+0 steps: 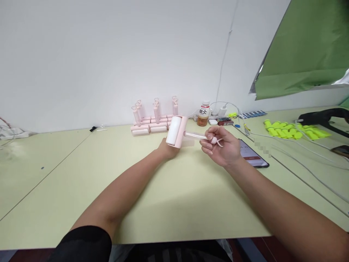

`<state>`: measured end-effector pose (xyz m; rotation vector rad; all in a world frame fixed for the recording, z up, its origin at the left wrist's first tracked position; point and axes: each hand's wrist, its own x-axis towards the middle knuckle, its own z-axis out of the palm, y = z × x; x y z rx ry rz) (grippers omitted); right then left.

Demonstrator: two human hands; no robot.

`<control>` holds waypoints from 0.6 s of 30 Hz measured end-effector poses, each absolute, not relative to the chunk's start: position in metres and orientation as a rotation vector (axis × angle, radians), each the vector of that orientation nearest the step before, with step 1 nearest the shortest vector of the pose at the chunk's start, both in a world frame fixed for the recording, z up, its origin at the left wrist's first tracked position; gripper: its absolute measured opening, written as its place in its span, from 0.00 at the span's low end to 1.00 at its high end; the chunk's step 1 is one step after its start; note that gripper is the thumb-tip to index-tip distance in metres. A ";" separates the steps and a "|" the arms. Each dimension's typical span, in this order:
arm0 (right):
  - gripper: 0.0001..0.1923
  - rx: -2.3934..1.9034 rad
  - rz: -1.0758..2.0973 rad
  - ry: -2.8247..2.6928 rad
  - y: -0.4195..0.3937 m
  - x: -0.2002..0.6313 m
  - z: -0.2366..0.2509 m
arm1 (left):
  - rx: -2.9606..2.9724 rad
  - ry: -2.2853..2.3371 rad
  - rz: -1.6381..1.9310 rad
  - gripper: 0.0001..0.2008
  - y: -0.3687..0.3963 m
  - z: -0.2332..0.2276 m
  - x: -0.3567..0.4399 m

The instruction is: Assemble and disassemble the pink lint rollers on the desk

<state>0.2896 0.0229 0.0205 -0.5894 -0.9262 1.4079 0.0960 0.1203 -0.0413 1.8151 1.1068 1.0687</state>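
Note:
A pink lint roller [180,133] with a white paper roll and a clear handle is held above the table, its head tilted to the left. The fingers of my right hand [222,145] are closed around the end of the handle, near the small loop at its tip. My left hand [169,150] is right behind the roller head, which hides its fingers; whether it grips the head I cannot tell. Several more pink lint rollers [158,126] stand in rows by the wall, heads down and handles up.
A drink bottle [203,113] stands by the wall, with chargers and white cables to its right. A phone [253,154] lies beyond my right wrist. Several neon-yellow pieces [283,129] and a black handled object [324,118] lie at the right. Seams cross the table [174,203].

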 end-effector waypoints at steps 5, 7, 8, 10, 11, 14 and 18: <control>0.10 -0.553 1.465 -0.902 0.024 0.287 0.016 | 1.688 1.148 1.029 0.20 0.109 -0.042 0.052; 0.09 -0.549 1.482 -0.912 0.023 0.284 0.014 | 1.579 1.188 1.029 0.23 0.099 -0.041 0.031; 0.09 -0.552 1.490 -0.922 0.022 0.283 0.013 | 1.525 1.199 1.031 0.23 0.092 -0.040 0.022; 0.09 -0.558 1.508 -0.946 0.019 0.279 0.011 | 1.439 1.191 1.047 0.22 0.077 -0.039 0.008; 0.09 -0.561 1.518 -0.956 0.018 0.277 0.010 | 1.386 1.157 1.066 0.21 0.070 -0.038 0.004; 0.10 -0.571 1.540 -0.981 0.015 0.272 0.008 | 1.242 0.986 1.098 0.23 0.054 -0.036 0.001; 0.10 -0.562 1.561 -1.001 0.014 0.271 0.005 | 1.271 0.856 1.076 0.27 0.047 -0.034 0.005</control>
